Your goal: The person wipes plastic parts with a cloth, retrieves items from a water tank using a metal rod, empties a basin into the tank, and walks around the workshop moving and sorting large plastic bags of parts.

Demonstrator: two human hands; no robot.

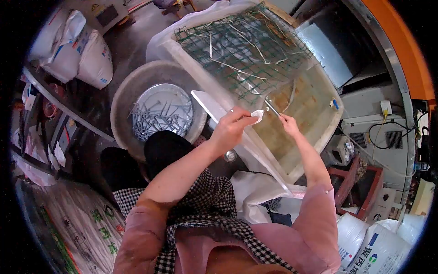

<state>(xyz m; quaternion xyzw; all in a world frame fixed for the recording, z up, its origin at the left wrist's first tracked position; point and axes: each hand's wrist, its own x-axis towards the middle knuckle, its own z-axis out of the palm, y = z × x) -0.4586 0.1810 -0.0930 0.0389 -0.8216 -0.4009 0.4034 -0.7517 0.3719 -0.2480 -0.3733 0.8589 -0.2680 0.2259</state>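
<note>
My left hand [232, 128] is closed in a pinch on a small white scrap [258, 115], perhaps cloth or plastic, over the near edge of a large white tub [315, 137]. To its right, my right hand [289, 125] grips the end of a slim metal rod [272, 108] that points up and left toward a green wire mesh [246, 50]. The mesh lies across the far part of the tub, with several pale strips on it. A long white board [244, 134] runs along the tub's near edge, under my left hand.
To the left stands a round grey basin [122, 107] with a bowl of grey, nail-like pieces [159, 121] in it. White sacks [95, 59] lean at the upper left. More sacks [381, 249] lie lower right, near a reddish frame [360, 187]. Orange-edged machinery [406, 41] borders the right.
</note>
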